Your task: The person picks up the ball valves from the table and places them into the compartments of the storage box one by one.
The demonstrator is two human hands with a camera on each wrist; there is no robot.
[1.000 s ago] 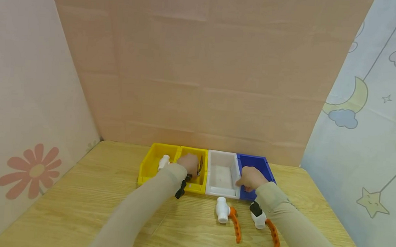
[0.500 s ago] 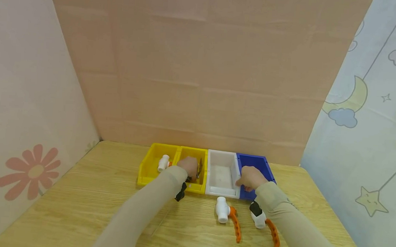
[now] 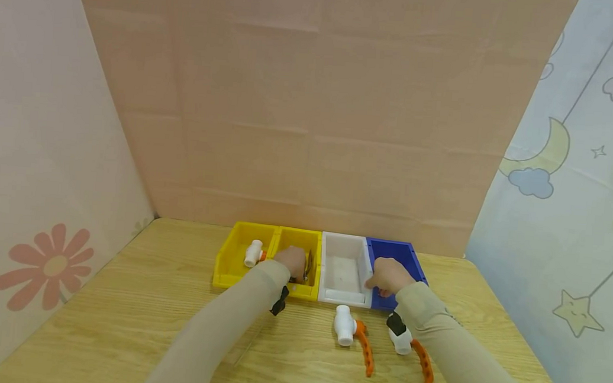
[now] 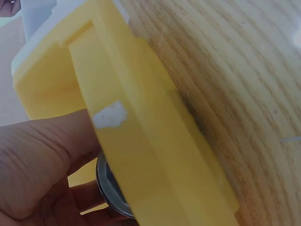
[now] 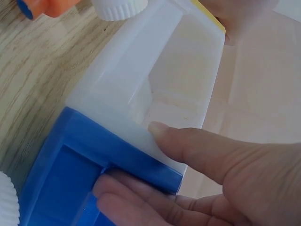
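My left hand (image 3: 292,260) reaches down into the second yellow bin (image 3: 303,234). In the left wrist view, its fingers curl around a round metal-rimmed piece (image 4: 113,188) with a dark, faceted inside, partly hidden by the bin's front wall. The thumb tip is hidden behind that wall. A dark, narrow thing (image 3: 309,262) stands beside the hand in this bin. My right hand (image 3: 390,275) grips the wall between the white bin (image 5: 117,80) and the blue bin (image 5: 56,174), thumb on the white side, fingers inside the blue.
Two white ball valves with orange handles, the left valve (image 3: 345,326) and the right valve (image 3: 401,342), lie on the wooden table (image 3: 284,356) before the bins. Another valve (image 3: 253,253) lies in the leftmost yellow bin (image 3: 226,269). A brown sheet (image 3: 311,126) hangs behind.
My left hand has sunk slightly lower in the second yellow bin and shifted slightly right, uncovering more of the valve in the leftmost bin. My right hand has held its place.
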